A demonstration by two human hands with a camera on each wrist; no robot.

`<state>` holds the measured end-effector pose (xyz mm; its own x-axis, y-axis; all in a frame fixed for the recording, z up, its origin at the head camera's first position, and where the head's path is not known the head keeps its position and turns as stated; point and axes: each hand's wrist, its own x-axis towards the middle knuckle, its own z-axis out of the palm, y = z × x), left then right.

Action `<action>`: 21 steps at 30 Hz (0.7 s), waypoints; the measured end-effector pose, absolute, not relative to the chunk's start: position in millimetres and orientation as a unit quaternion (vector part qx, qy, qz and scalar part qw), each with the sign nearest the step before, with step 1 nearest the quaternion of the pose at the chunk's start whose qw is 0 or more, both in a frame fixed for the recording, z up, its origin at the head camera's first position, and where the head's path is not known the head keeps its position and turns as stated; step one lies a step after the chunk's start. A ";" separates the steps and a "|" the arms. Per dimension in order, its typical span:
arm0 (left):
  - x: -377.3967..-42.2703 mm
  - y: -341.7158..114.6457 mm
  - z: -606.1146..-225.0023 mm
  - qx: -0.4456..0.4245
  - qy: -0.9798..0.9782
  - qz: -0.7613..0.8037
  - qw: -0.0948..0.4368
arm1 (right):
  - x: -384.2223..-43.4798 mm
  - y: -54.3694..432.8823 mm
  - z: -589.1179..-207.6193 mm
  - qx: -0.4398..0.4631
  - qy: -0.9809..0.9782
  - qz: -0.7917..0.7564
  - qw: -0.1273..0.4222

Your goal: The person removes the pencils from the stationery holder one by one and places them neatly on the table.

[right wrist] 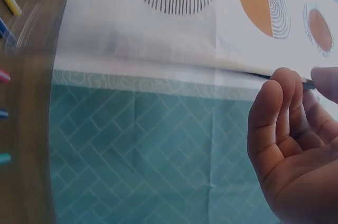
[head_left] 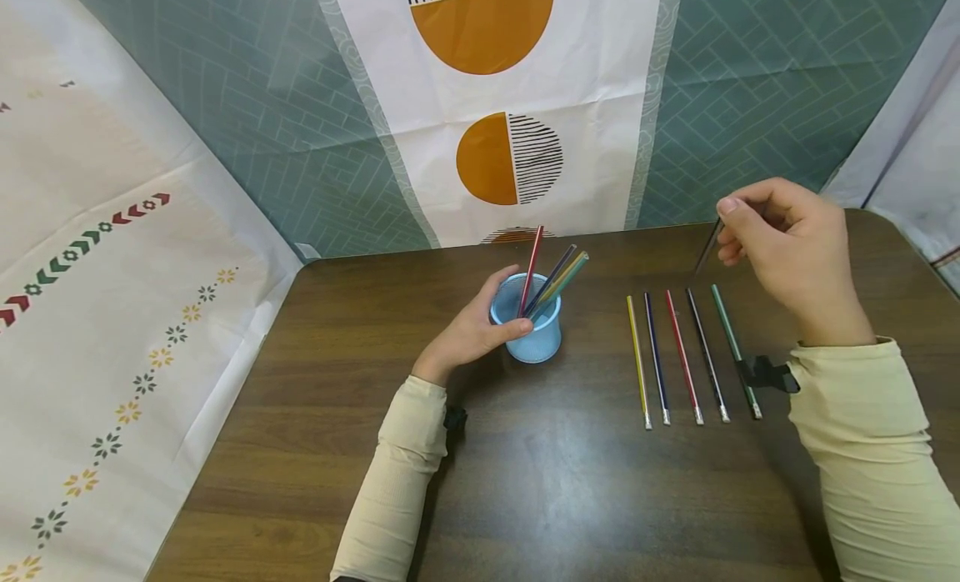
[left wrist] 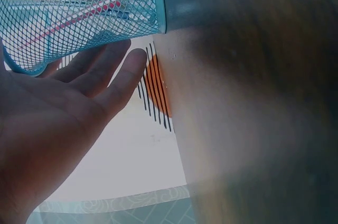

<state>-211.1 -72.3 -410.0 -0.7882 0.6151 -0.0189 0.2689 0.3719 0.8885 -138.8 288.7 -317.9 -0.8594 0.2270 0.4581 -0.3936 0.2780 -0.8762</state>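
Observation:
A light-blue mesh pencil cup (head_left: 536, 336) stands upright at the table's middle, with red, dark, yellow and green pencils (head_left: 558, 286) leaning inside it. My left hand (head_left: 472, 328) holds the cup from its left side, thumb across the near rim and fingers around the far side. In the left wrist view the mesh (left wrist: 79, 18) lies against the fingers. Above the table at the right, my right hand (head_left: 791, 240) pinches a dark pencil (head_left: 707, 247) near its upper end, tip slanting down and left. This pencil is blurred in the right wrist view.
Below my right hand, several pencils lie in a row: yellow (head_left: 638, 361), dark blue (head_left: 656, 357), red (head_left: 683, 357), black (head_left: 707, 354) and green (head_left: 731, 340). A patterned cloth (head_left: 585, 165) hangs behind the wooden table (head_left: 315, 449). White cloth (head_left: 150, 257) borders the left.

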 end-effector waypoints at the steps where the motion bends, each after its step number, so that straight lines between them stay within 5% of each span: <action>1: -211.1 -72.4 -410.1 0.273 0.809 0.489 0.177 | -138.7 290.5 -317.5 0.055 -0.756 0.599 0.258; 21: -210.8 -72.7 -409.4 0.273 0.809 0.489 0.179 | -135.7 340.8 -323.1 -0.032 -0.820 0.517 0.243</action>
<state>-210.8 -72.7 -409.4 -0.7868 0.6168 -0.0215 0.2674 0.3721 0.8889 -135.7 340.8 -323.1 -0.8798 0.3041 0.3653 -0.1984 0.4634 -0.8637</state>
